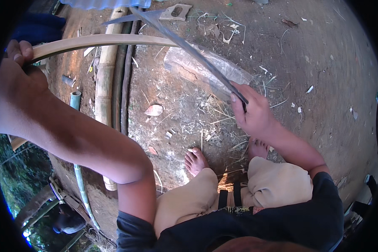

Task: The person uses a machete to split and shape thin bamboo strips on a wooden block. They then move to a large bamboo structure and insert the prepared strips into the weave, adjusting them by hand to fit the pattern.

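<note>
Where the blade (189, 48) slants, wood (197, 71) lies beneath.

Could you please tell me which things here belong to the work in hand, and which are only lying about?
In the work:
- bamboo strip, held in the left hand
- long blade, held in the right hand
- log beneath the blade, probably a support

Apparently just lying about:
- handsaw, in neither hand
- pale bamboo pole
- pinkish leaf
</note>
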The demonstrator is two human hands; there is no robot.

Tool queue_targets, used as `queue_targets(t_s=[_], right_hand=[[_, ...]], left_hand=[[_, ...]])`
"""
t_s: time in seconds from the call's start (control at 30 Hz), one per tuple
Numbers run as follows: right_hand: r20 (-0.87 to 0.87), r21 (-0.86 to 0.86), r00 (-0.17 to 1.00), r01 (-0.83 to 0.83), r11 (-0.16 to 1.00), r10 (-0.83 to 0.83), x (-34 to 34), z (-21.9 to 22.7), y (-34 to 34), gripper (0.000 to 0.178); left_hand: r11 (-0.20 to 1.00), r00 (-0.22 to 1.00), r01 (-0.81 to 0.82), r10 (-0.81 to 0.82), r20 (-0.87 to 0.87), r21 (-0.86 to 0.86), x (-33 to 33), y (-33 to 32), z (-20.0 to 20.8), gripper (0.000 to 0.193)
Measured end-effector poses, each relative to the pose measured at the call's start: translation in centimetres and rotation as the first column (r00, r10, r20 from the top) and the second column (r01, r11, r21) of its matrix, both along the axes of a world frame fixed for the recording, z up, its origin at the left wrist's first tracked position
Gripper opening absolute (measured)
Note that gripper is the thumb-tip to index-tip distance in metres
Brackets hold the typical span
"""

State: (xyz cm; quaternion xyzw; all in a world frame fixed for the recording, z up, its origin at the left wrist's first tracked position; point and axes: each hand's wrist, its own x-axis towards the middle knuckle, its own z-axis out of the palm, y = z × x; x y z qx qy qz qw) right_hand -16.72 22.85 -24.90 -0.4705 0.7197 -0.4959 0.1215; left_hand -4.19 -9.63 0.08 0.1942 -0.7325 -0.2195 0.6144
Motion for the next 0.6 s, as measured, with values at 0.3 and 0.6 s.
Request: queue_targets(t_s=[0.3, 0.6], right_hand=[[0.207, 0.278, 0.968, 0.077, 0.957, -0.139, -1.4, -1.5, 1.2, 0.027], [0.276, 0.482, 0.927, 0.094, 0.871, -0.253, -2.0, -5.2, 2.9, 0.031]], left_hand=[[0.904, 0.945, 0.112, 0.032, 0.326, -0.412, 3.5, -1.8, 0.7, 0.023], [0.926, 0.908, 0.297, -0.199, -0.368, 0.232, 10.0, 2.9, -5.5, 0.032]])
